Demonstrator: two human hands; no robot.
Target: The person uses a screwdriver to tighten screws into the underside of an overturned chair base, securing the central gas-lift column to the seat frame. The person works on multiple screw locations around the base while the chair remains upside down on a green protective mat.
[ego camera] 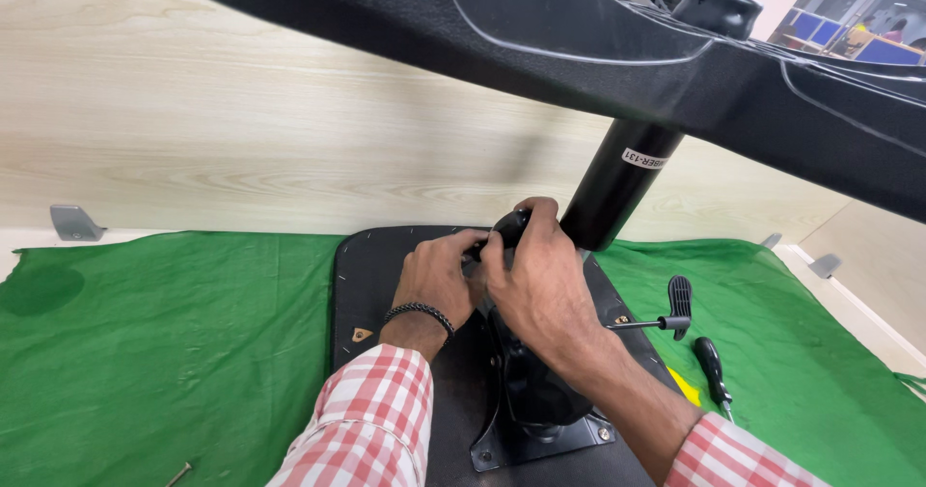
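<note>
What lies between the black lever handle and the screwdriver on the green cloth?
In the head view, only bare green cloth separates the lever handle from the screwdriver; a yellow scrap lies just left of the screwdriver.

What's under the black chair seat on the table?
A green cloth lies under the upturned seat and spreads out on both sides. Whatever is beneath the middle of the seat is hidden by the seat, the metal plate and both hands, left and right.
</note>
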